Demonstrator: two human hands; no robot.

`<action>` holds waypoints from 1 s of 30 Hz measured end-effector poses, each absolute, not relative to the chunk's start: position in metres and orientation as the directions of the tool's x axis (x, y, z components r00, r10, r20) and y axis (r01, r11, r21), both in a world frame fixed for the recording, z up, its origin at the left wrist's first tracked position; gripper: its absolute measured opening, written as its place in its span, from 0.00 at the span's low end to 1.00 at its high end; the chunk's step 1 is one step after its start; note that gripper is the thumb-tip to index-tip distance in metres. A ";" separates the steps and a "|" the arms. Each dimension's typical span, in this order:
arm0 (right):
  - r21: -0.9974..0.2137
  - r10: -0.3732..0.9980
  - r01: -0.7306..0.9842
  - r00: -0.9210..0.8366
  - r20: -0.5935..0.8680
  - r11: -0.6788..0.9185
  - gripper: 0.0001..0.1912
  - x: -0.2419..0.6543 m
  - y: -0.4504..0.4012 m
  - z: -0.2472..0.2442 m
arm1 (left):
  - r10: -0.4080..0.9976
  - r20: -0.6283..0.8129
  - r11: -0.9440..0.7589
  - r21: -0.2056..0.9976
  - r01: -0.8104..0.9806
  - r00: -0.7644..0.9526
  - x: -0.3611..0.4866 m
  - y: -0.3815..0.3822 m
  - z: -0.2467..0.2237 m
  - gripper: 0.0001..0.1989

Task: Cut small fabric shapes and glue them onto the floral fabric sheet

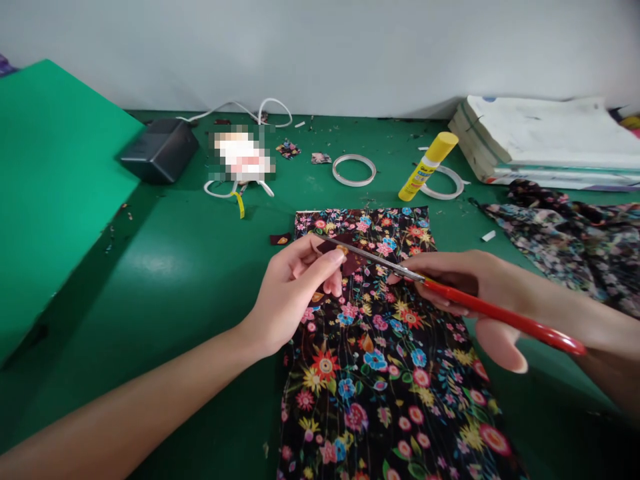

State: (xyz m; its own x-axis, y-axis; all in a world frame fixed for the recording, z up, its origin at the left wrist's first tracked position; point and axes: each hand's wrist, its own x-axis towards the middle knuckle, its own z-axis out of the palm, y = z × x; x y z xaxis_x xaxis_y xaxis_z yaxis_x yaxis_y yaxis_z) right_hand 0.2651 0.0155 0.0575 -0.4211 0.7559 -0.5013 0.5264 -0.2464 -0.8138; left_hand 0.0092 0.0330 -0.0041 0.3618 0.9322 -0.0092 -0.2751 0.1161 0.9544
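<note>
My left hand (295, 287) pinches a small dark maroon fabric scrap (356, 263) with an orange motif, between thumb and fingers. Red-handled scissors (480, 305) are gripped in my right hand (470, 280), their blades pointing left and reaching to the scrap by my left thumb. Below both hands a black fabric panel (375, 380) with a bright flower print lies on the green table. Another small maroon scrap (280, 239) rests just left of the panel's far end. How far the blades are apart is hard to make out.
A yellow glue stick (429, 167) stands behind the panel, near two tape rolls (354, 171). At the right are stacked books (540, 140) and crumpled floral cloth (570, 233). A black box (160, 151), white cord and green board (55, 180) occupy the left. Small scraps litter the back.
</note>
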 end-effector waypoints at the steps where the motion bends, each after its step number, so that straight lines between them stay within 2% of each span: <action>1: -0.809 0.756 0.529 -0.413 -0.508 -0.255 0.26 0.265 0.016 0.057 | 0.931 -0.011 0.119 0.954 -0.276 0.364 0.009 0.033 -0.004 0.11; 7: -0.814 0.761 0.489 -0.383 -0.523 -0.313 0.16 0.262 0.017 0.053 | 0.925 -0.026 0.137 0.953 -0.271 0.379 0.009 0.033 -0.004 0.10; 11: -0.826 0.769 0.451 -0.373 -0.519 -0.339 0.15 0.263 0.016 0.050 | 0.923 -0.027 0.139 0.953 -0.268 0.385 0.009 0.033 -0.003 0.10; 19: -0.809 0.759 0.534 -0.414 -0.503 -0.244 0.30 0.268 0.025 0.047 | 0.907 -0.020 0.137 0.959 -0.249 0.421 0.008 0.033 -0.003 0.10; 30: -0.822 0.763 0.465 -0.383 -0.521 -0.327 0.16 0.260 0.016 0.055 | 0.917 -0.028 0.133 0.962 -0.238 0.398 0.009 0.032 -0.003 0.11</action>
State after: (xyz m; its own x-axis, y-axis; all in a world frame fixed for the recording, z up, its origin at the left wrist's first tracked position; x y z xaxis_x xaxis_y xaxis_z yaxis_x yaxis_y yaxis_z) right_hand 0.2599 0.0156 0.0549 -0.3827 0.7633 -0.5205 0.4654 -0.3274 -0.8223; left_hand 0.0091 0.0319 -0.0027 0.3976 0.9171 -0.0280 -0.2377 0.1325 0.9623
